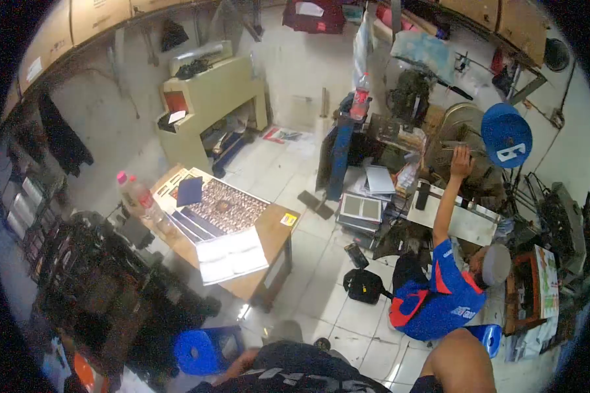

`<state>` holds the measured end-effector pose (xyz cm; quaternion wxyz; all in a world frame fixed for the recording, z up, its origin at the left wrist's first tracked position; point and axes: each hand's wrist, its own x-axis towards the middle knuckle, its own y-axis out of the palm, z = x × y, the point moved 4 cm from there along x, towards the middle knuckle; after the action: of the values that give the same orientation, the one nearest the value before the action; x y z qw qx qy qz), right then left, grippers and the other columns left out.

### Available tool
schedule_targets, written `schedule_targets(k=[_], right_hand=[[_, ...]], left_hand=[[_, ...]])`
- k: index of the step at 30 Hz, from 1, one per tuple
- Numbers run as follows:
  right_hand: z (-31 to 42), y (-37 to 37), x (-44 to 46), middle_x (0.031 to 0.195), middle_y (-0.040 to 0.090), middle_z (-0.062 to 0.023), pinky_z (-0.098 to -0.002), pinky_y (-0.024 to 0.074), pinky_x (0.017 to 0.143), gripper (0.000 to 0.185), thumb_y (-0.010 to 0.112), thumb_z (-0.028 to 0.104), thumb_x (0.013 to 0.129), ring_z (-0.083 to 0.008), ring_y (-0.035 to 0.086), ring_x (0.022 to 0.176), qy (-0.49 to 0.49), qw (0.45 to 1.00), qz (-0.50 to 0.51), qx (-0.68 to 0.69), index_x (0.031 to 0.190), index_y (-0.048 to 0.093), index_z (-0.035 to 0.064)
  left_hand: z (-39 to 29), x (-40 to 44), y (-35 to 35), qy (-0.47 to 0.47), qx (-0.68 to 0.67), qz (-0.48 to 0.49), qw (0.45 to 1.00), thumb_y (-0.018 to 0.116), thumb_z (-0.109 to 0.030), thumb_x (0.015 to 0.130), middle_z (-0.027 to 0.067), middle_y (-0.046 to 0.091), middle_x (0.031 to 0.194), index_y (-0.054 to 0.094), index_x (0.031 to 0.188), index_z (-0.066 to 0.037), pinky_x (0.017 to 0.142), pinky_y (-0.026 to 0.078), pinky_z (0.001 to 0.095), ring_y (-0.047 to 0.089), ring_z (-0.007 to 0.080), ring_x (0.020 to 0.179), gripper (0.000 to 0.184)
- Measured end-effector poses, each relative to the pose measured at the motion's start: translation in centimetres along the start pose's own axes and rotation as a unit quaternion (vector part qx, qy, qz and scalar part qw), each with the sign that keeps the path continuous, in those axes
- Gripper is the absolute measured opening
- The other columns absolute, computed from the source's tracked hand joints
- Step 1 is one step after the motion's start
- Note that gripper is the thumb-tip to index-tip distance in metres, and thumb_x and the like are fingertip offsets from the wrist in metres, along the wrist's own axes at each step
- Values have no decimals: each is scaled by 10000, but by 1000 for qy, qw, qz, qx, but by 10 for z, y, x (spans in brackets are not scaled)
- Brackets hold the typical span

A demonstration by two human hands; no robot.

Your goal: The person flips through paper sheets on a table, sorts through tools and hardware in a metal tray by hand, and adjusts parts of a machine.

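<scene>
Neither my left hand nor my right hand can be made out. My dark clothing (295, 367) fills the bottom edge, with bare skin (462, 363) of a limb at its right and a smaller patch of skin (241, 364) at its left, beside a blue plastic stool (206, 350). To the right, a co-worker in a blue and red shirt (439, 295) and grey cap (496, 265) sits low and stretches one arm, the hand (462, 162) at a round metal part of a cluttered machine.
A wooden table (249, 288) bears open white pages (231, 255), a patterned sheet and plastic bottles (141, 200). Dark machinery (105, 288) stands at left. A black bag (364, 286) lies on the tiled floor near stacked books (360, 209). A blue cap (507, 135) hangs at upper right.
</scene>
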<state>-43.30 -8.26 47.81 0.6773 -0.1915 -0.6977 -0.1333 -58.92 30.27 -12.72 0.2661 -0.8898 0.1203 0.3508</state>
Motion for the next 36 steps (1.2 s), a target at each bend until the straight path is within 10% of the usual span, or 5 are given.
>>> schedule_targets(k=[4,7,17,27,36], right_hand=[[-83,36,-10,1131,481,-200,-405,307,980,428,563,273,807,-317,436,1100,6,1000,3,8,1097,494,-34],[-146,67,-25,1125,482,-200,-407,308,978,428,560,266,808,-319,439,1094,20,1000,4,6,1098,488,-40],[-360,189,-137,1103,485,-200,-412,311,972,426,549,243,811,-325,448,1075,211,974,-30,-72,1099,469,-61],[-502,315,-416,1115,516,-181,-373,456,774,486,625,207,802,-291,577,925,712,560,417,-70,1177,404,-9],[-655,353,-520,1016,566,-191,-405,472,721,449,581,232,840,-292,596,868,772,491,400,-56,1170,405,-16]], left_hand=[[-52,94,-34,140,-55,-112,982,517,-324,853,101,627,886,596,1061,-18,727,466,341,579,176,786,378],[-131,124,-73,-73,-221,-56,971,540,-304,845,103,629,848,600,1054,-21,728,468,338,582,198,781,357],[-341,304,-244,146,69,-4,987,461,-286,892,220,554,1107,513,1155,0,806,457,366,551,296,981,392],[-449,392,-338,55,-262,-106,958,544,-291,870,76,623,947,557,1077,-11,701,438,282,581,161,861,349],[-529,509,-338,-46,-397,-112,910,561,-122,854,96,623,936,567,1076,1,692,473,249,580,158,796,255]])
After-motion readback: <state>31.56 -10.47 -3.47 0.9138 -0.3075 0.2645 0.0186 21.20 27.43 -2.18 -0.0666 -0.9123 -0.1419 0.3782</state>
